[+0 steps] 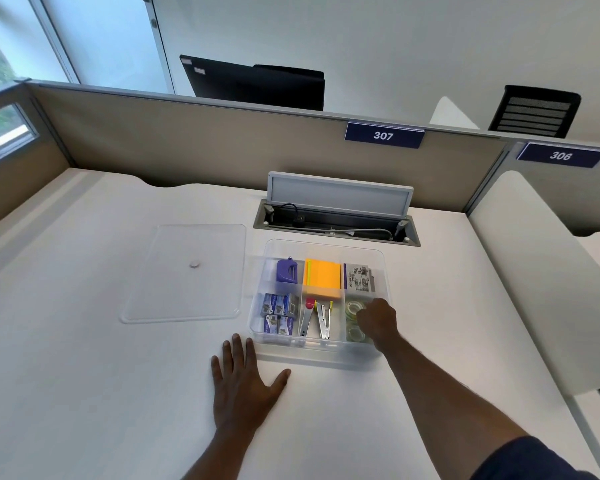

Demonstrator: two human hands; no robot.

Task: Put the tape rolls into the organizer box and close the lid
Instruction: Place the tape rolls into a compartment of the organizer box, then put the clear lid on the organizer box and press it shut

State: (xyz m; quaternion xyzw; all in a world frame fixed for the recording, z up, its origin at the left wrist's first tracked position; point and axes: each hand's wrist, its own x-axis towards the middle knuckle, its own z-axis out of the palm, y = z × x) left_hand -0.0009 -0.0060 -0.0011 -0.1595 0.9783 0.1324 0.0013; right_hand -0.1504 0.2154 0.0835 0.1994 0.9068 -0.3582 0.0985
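The white tabletop [84, 375] fills your view. On it, at 12 o'clock from your left hand, sits the clear organizer box [321, 351], uncovered. Its clear lid [184, 271] lies flat on the tabletop just beside the box, at the box's 9 o'clock.

The box is split into six compartments. Far left holds a purple dispenser-like item [287, 270]; far middle, a stack of orange sticky notes [323, 278]; far right, a printed packet [360, 278]. Near left holds small blue staple boxes [279, 313]; near middle, two metal staple removers [317, 322]. The near right compartment holds the tape rolls: one tape roll [353, 308] at its far end and a second tape roll [355, 334] at its near end, both lying flat.

Your right hand [377, 320] is down in that near right compartment, fingers curled over the tape rolls; the knuckles hide the fingertips, so you cannot tell whether it is gripping a roll or only touching one. Your left hand [243, 386] lies open, palm flat on the tabletop, its fingertips just beside the box's near left corner.
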